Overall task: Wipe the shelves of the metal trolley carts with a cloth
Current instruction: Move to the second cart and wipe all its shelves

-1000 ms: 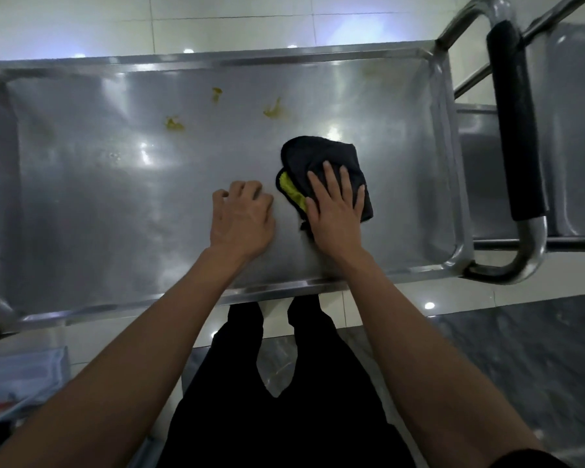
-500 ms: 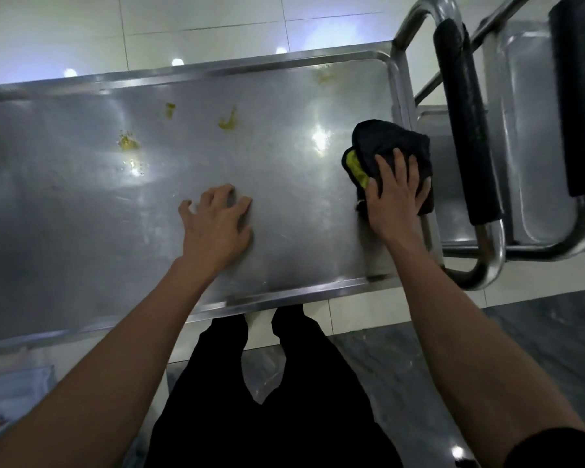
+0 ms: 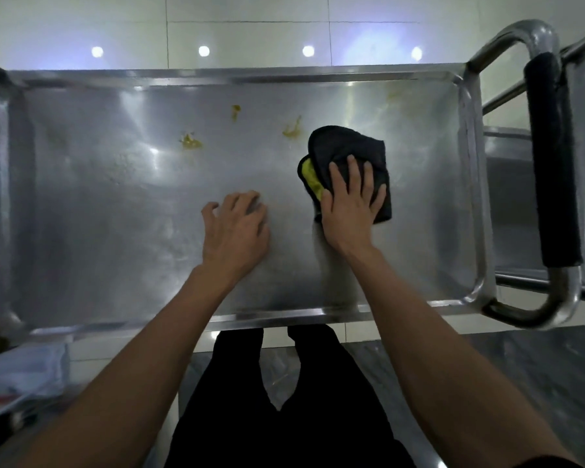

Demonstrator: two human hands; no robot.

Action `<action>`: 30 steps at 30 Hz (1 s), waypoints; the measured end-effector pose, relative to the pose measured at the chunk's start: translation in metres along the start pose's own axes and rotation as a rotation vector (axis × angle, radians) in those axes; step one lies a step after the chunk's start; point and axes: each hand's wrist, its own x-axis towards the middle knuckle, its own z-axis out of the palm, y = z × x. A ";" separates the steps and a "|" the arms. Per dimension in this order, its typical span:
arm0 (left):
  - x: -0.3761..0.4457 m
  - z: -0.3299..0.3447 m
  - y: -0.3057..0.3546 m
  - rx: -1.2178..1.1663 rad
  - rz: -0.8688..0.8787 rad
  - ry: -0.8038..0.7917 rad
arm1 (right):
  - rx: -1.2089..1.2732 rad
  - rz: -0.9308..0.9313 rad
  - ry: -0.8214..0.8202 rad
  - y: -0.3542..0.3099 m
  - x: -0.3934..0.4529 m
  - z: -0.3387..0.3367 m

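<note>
Steel trolley shelf (image 3: 92, 231), rimmed, three yellow smears (image 3: 190, 142) toward its far side. Right hand (image 3: 350, 206) lies flat on a folded black cloth (image 3: 348, 146) with a yellow inner face, right of centre on the shelf, fingers straight and spread, pressing down. Left hand (image 3: 235, 231) just beside it, touching bare metal, fingers loosely bent, holding nothing; padded black handle (image 3: 554, 157) at right.

cloth (image 3: 348, 146): black, yellow underside. shelf (image 3: 115, 214): silver steel, spotted with yellow stains (image 3: 190, 142). handle sleeve (image 3: 551, 163): black.
</note>
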 end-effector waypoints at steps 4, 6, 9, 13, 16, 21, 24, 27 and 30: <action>-0.006 0.002 -0.009 0.014 0.030 0.011 | -0.043 -0.181 -0.091 -0.060 -0.006 0.015; -0.010 0.004 -0.014 0.009 0.034 0.043 | -0.060 -0.251 -0.125 -0.085 -0.004 0.021; -0.013 0.005 -0.024 0.024 0.038 0.062 | -0.056 -0.303 -0.148 -0.100 0.002 0.024; -0.017 0.007 -0.030 0.059 0.051 0.079 | -0.029 -0.383 -0.132 -0.093 0.003 0.020; -0.016 0.008 -0.028 0.083 0.065 0.087 | -0.008 -0.387 -0.100 -0.083 0.004 0.017; -0.013 0.004 -0.016 0.099 0.057 0.094 | -0.002 -0.212 -0.011 -0.030 0.013 0.005; -0.011 0.000 -0.007 0.101 0.015 0.067 | 0.021 -0.090 0.017 0.021 0.018 -0.007; -0.008 -0.003 0.002 0.124 -0.034 0.040 | 0.060 0.012 0.014 0.065 0.025 -0.018; -0.005 -0.002 0.009 0.142 -0.067 0.032 | 0.065 0.092 0.010 0.101 0.034 -0.031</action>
